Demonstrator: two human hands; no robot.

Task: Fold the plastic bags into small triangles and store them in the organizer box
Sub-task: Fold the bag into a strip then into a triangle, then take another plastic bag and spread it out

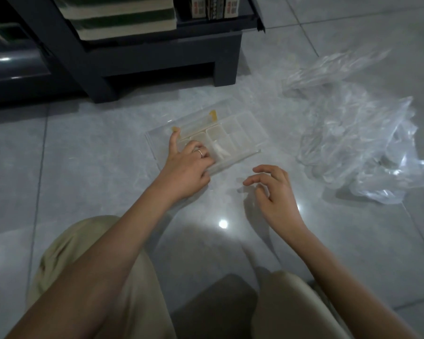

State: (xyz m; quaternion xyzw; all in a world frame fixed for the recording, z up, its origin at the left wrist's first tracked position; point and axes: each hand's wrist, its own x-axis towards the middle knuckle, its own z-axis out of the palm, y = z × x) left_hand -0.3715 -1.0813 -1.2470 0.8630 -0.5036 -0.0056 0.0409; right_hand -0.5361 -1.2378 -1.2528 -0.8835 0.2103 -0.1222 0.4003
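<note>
A clear organizer box (240, 129) with several compartments and yellow latches lies open on the tiled floor. One folded clear bag (221, 150) sits in a middle compartment. My left hand (189, 165) rests over the box's left compartments, fingers curled down into them; whether it holds anything is hidden. My right hand (273, 192) hovers just in front of the box, fingers loosely curled and empty. A heap of loose clear plastic bags (357, 143) lies to the right of the box.
A dark low shelf unit (157, 62) with striped fabric and small boxes stands right behind the organizer. My knees in beige trousers (88, 277) fill the bottom of the view. Glossy grey tiles (83, 155) stretch to the left.
</note>
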